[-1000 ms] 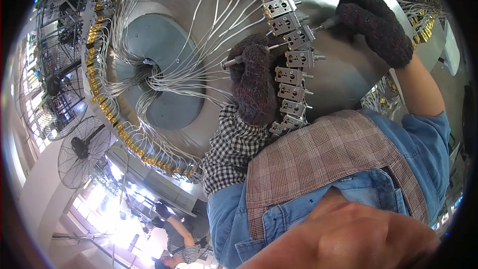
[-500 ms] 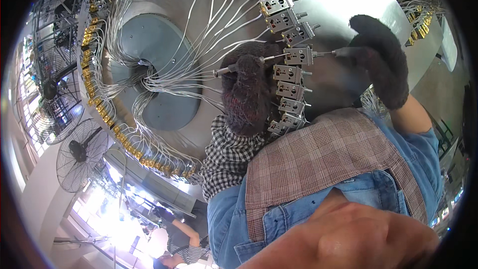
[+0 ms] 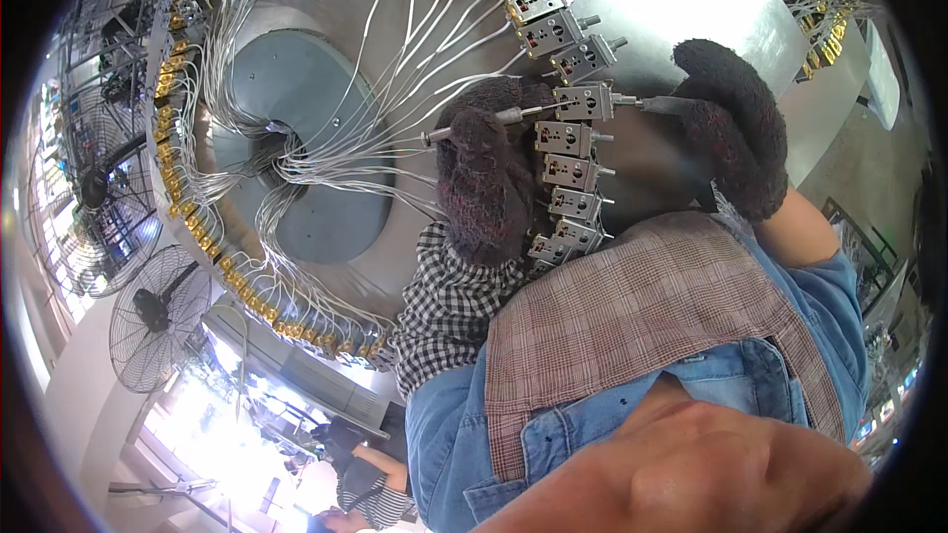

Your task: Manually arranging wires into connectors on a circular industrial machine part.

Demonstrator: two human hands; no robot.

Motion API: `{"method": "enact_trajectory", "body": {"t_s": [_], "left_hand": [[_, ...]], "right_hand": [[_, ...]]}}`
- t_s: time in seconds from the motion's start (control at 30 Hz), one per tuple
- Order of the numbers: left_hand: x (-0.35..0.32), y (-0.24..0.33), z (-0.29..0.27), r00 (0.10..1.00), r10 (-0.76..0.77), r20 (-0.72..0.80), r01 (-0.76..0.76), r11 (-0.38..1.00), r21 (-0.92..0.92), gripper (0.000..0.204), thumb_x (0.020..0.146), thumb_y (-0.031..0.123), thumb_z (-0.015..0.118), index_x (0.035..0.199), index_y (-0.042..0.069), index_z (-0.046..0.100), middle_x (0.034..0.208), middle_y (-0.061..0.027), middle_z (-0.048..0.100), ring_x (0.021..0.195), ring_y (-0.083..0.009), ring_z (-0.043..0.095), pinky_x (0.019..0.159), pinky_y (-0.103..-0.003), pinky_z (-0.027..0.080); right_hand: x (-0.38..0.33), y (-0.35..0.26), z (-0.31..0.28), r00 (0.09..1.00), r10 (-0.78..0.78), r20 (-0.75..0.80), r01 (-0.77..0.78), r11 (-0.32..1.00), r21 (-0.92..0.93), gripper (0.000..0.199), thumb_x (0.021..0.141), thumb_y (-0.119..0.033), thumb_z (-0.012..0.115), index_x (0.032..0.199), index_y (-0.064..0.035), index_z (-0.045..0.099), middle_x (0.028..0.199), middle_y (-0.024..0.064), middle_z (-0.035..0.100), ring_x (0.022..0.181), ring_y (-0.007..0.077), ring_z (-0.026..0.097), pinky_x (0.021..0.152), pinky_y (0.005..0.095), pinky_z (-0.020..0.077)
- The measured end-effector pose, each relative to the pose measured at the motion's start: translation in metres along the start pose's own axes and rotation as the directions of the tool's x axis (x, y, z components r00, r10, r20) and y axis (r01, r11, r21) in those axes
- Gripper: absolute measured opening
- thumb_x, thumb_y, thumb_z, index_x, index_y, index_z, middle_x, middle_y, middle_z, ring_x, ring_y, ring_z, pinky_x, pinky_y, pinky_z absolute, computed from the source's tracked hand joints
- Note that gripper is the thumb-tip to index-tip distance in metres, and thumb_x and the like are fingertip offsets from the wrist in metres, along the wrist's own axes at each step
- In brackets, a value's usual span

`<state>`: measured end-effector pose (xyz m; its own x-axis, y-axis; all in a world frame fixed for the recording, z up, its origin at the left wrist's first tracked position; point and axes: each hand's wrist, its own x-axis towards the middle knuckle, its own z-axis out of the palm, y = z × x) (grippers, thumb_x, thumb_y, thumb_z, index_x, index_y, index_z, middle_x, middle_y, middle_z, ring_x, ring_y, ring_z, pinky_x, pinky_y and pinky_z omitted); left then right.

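Observation:
Both my hands wear dark knitted gloves. My left hand (image 3: 484, 178) is closed around a slim silver pen-like tool (image 3: 507, 116), whose thin tip reaches the left side of a boxy metal component (image 3: 590, 101). That component has small holes in its face and a shaft pointing right. From the other side, my right hand (image 3: 736, 128) grips a grey-handled screwdriver-like tool (image 3: 664, 105), its front end meeting the shaft. Similar metal components (image 3: 569, 136) stand in a curved row above and below. My glove hides part of the row's inner edge.
White wires (image 3: 326, 163) fan out from the hole of a grey round hub (image 3: 331, 227). Brass-coloured terminals (image 3: 237, 281) line the left rim of the shiny round metal table (image 3: 691, 0). A pedestal fan (image 3: 153, 311) stands left; another person (image 3: 375, 484) works at lower left.
My right hand has come closer to the component, and the thin bare rod between its tool and the shaft no longer shows. The view has shifted slightly.

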<state>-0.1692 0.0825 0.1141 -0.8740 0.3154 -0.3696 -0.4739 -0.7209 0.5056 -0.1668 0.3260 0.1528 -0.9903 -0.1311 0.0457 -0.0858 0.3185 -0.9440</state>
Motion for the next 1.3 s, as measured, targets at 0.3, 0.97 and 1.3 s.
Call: {"method": "enact_trajectory", "body": {"t_s": [0.3, 0.97, 1.3], "left_hand": [[0.004, 0.008, 0.017, 0.998, 0.017, 0.066, -0.025, 0.994, 0.109, 0.064, 0.090, 0.055, 0.045, 0.122, 0.000, 0.047, 0.109, -0.0203, 0.058, 0.090, -0.0292, 0.063, 0.070, -0.039, 0.057], [0.006, 0.010, 0.012, 0.999, 0.042, 0.018, -0.043, 0.992, 0.114, 0.056, 0.093, 0.048, 0.045, 0.121, -0.001, 0.046, 0.111, -0.0202, 0.056, 0.091, -0.0295, 0.061, 0.071, -0.040, 0.056], [0.012, 0.007, 0.010, 0.991, 0.120, -0.065, -0.111, 0.985, 0.132, 0.042, 0.094, 0.039, 0.046, 0.113, 0.001, 0.050, 0.103, -0.0173, 0.060, 0.091, -0.0260, 0.062, 0.070, -0.037, 0.056]], "right_hand": [[-0.001, 0.001, 0.000, 0.977, -0.158, 0.140, 0.201, 0.899, -0.390, 0.026, 0.089, -0.012, 0.048, 0.101, -0.0013, 0.068, 0.124, 0.0156, 0.050, 0.102, 0.0243, 0.058, 0.091, 0.0366, 0.0443], [0.004, 0.000, -0.002, 0.979, -0.162, 0.127, 0.192, 0.941, -0.279, 0.035, 0.091, -0.022, 0.048, 0.113, 0.0031, 0.058, 0.118, 0.0164, 0.057, 0.107, 0.0287, 0.056, 0.097, 0.0411, 0.0386], [-0.001, 0.000, 0.002, 0.994, -0.073, 0.075, 0.089, 0.967, -0.237, 0.033, 0.091, -0.021, 0.049, 0.115, 0.0010, 0.057, 0.119, 0.0146, 0.058, 0.109, 0.0302, 0.054, 0.099, 0.0413, 0.0373]]}}
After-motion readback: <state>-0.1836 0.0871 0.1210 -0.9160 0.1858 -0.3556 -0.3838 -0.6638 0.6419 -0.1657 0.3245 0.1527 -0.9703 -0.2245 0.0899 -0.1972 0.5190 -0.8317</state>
